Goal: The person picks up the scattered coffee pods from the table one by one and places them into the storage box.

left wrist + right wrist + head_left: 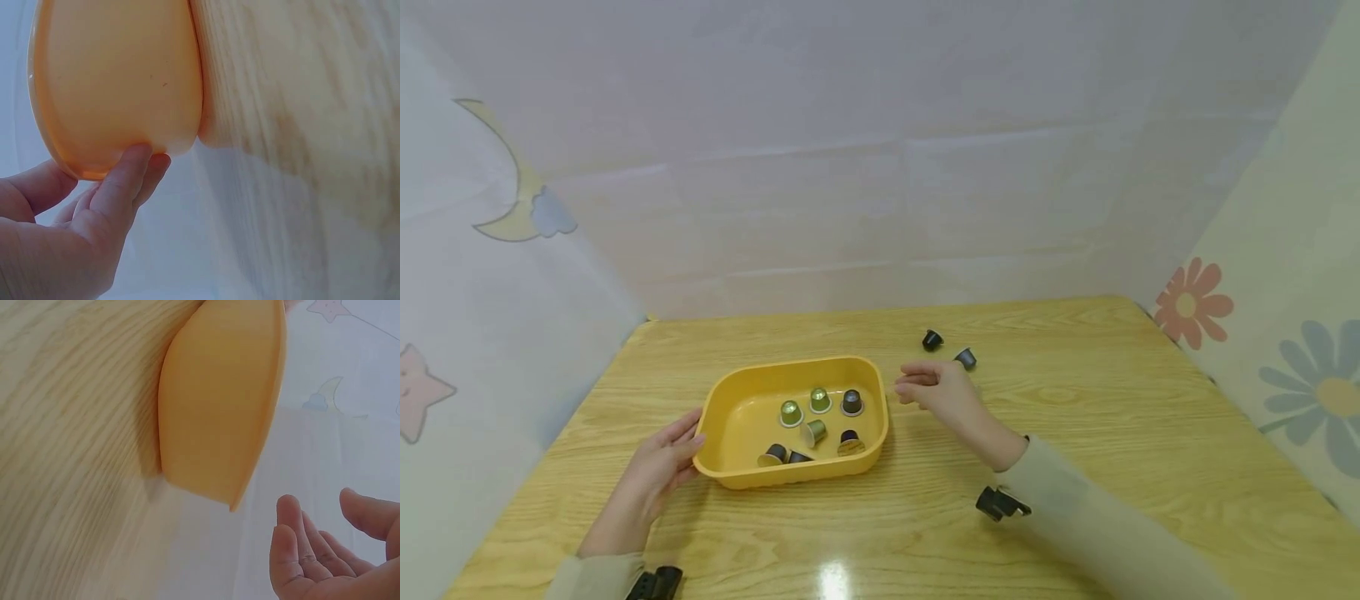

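Yellow tray (797,474) gripped at its left end, coffee pods inside

The tray is set on the wooden table (895,542), its long axis laid left to right, with the right end slightly farther back. Its left end is gripped by the left hand (658,464), the rim held between thumb and fingers. Nothing is held by the right hand (946,393), which is poised just beside the tray's right end, fingers loosely bent and thumb apart.

Two green pods (792,413) and a grey pod (852,402) are stood rim down in the tray. A third green pod (816,431) is tipped over, its lid turned toward the near left. A dark pod (775,453) is laid by the near wall, lid to the left; another (800,457) is partly hidden by that wall. The lid of a purple pod (850,437) is turned nearward.

Beyond the right hand, a black pod (932,340) and a second grey pod (966,358) are left lying on the table.
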Motion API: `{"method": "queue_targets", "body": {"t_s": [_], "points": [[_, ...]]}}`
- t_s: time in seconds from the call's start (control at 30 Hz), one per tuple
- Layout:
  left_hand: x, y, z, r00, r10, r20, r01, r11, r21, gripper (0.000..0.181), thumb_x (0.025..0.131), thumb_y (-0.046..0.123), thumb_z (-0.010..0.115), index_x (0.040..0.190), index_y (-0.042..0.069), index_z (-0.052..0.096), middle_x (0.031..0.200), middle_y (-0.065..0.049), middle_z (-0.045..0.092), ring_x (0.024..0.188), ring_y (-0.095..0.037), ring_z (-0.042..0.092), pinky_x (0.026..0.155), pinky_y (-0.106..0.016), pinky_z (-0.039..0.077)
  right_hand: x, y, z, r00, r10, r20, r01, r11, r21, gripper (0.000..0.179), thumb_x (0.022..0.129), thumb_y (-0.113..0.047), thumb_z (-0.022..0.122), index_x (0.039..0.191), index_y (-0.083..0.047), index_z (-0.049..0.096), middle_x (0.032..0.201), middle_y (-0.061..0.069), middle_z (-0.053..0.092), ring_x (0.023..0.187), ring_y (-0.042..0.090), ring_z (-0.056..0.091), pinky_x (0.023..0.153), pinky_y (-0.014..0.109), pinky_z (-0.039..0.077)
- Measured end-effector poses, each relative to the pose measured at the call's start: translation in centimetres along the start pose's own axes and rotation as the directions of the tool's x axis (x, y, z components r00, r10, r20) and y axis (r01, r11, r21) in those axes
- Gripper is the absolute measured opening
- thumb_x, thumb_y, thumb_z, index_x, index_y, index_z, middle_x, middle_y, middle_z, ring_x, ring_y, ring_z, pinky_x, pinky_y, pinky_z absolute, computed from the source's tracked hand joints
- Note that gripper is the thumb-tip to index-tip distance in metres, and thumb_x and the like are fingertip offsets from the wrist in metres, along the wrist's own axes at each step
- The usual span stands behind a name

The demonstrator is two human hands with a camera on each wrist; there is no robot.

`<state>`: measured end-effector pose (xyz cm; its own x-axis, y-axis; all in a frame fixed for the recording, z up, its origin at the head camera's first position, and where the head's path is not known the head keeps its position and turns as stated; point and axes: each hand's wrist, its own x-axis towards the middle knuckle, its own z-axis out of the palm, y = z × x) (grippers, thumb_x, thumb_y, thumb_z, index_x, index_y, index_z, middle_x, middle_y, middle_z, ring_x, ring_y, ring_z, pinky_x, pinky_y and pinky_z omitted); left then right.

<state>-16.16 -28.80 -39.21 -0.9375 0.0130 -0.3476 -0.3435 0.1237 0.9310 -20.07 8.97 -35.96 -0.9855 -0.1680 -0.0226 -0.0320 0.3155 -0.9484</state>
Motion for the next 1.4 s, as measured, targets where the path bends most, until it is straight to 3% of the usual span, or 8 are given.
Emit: {"method": "queue_targets", "body": {"t_s": [0.17, 0.37, 0.83, 1.07, 1.17, 1.27, 1.33, 1.4], "points": [[0.0, -0.1, 0.0, 1.0, 0.001, -0.004, -0.001, 1.0, -0.002, 0.063, 0.109, 0.011, 0.041, 0.162, 0.007, 0.007, 0.166, -0.019, 0.009, 0.098, 0.011, 0.058, 0.083, -0.019, 0.054, -0.4, 0.4, -1.2, 0.999, -0.038, -0.032, 0.038, 0.999, -0.026, 0.039, 0.099, -0.011, 0.066, 0.133, 0.007, 0.06, 0.117, 0.021, 0.07, 0.098, 0.027, 0.071, 0.084, 0.037, 0.056], [0.0, -0.2, 0.0, 1.0, 0.005, -0.009, -0.005, 1.0, 0.0, 0.062, 0.109, 0.011, 0.041, 0.162, 0.006, 0.008, 0.165, -0.02, 0.011, 0.098, 0.01, 0.059, 0.082, -0.019, 0.054, -1.2, 0.8, -2.2, 0.997, -0.065, -0.051, 0.062, 0.996, -0.069, 0.038, 0.099, -0.01, 0.065, 0.132, 0.008, 0.06, 0.121, 0.023, 0.068, 0.112, 0.034, 0.065, 0.095, 0.041, 0.055], [-0.1, -0.1, 0.1, 1.0, 0.006, -0.014, -0.006, 1.0, 0.002, 0.062, 0.109, 0.012, 0.041, 0.161, 0.006, 0.009, 0.165, -0.018, 0.01, 0.098, 0.012, 0.058, 0.082, -0.018, 0.054, -2.0, 2.4, -5.1, 0.994, -0.045, -0.097, 0.038, 0.997, -0.074, 0.043, 0.101, -0.006, 0.06, 0.14, 0.009, 0.052, 0.134, 0.027, 0.06, 0.126, 0.038, 0.057, 0.1, 0.038, 0.052], [-0.2, 0.0, 0.4, 1.0, 0.009, -0.024, -0.009, 1.0, -0.011, 0.063, 0.109, 0.011, 0.041, 0.162, 0.007, 0.008, 0.166, -0.015, 0.009, 0.097, 0.015, 0.056, 0.082, -0.017, 0.053, -2.0, 3.6, -6.8, 0.993, -0.065, -0.101, 0.051, 0.989, -0.137, 0.045, 0.101, -0.007, 0.06, 0.141, 0.012, 0.049, 0.139, 0.03, 0.055, 0.129, 0.041, 0.053, 0.104, 0.046, 0.048], [-0.3, 0.0, 0.5, 1.0, 0.011, -0.029, -0.012, 1.0, -0.021, 0.063, 0.109, 0.01, 0.04, 0.162, 0.008, 0.007, 0.167, -0.014, 0.008, 0.124, 0.0, 0.055, 0.084, -0.016, 0.052, -1.9, 4.1, -7.3, 0.993, -0.061, -0.1, 0.045, 0.987, -0.156, 0.047, 0.101, -0.007, 0.06, 0.141, 0.014, 0.047, 0.142, 0.032, 0.052, 0.131, 0.043, 0.052, 0.104, 0.047, 0.049], [-0.4, 0.1, 0.8, 0.999, 0.019, -0.038, -0.021, 0.999, -0.032, 0.063, 0.109, 0.008, 0.039, 0.162, 0.009, 0.005, 0.167, -0.012, 0.007, 0.148, -0.021, 0.03, 0.088, -0.014, 0.05, -1.7, 4.6, -7.6, 0.995, -0.048, -0.091, 0.031, 0.985, -0.172, 0.049, 0.1, -0.007, 0.061, 0.142, 0.015, 0.046, 0.143, 0.032, 0.05, 0.132, 0.044, 0.05, 0.104, 0.047, 0.048], [-0.5, 0.2, 1.0, 0.999, 0.023, -0.048, -0.025, 0.999, -0.041, 0.063, 0.109, 0.007, 0.038, 0.162, 0.009, 0.004, 0.167, -0.01, 0.005, 0.152, -0.03, 0.016, 0.09, -0.012, 0.049, -1.5, 5.0, -7.7, 0.996, -0.045, -0.08, 0.029, 0.982, -0.187, 0.05, 0.1, -0.007, 0.061, 0.142, 0.016, 0.045, 0.143, 0.034, 0.049, 0.132, 0.046, 0.049, 0.104, 0.048, 0.048], [-0.5, 0.2, 1.1, 0.998, 0.023, -0.062, -0.026, 0.999, -0.047, 0.063, 0.109, 0.006, 0.038, 0.162, 0.01, 0.004, 0.167, -0.009, 0.006, 0.153, -0.03, 0.014, 0.09, -0.012, 0.049, -1.3, 5.3, -7.8, 0.997, -0.04, -0.069, 0.025, 0.979, -0.202, 0.052, 0.1, -0.008, 0.062, 0.142, 0.016, 0.044, 0.143, 0.035, 0.048, 0.132, 0.047, 0.048, 0.105, 0.049, 0.047]]}}
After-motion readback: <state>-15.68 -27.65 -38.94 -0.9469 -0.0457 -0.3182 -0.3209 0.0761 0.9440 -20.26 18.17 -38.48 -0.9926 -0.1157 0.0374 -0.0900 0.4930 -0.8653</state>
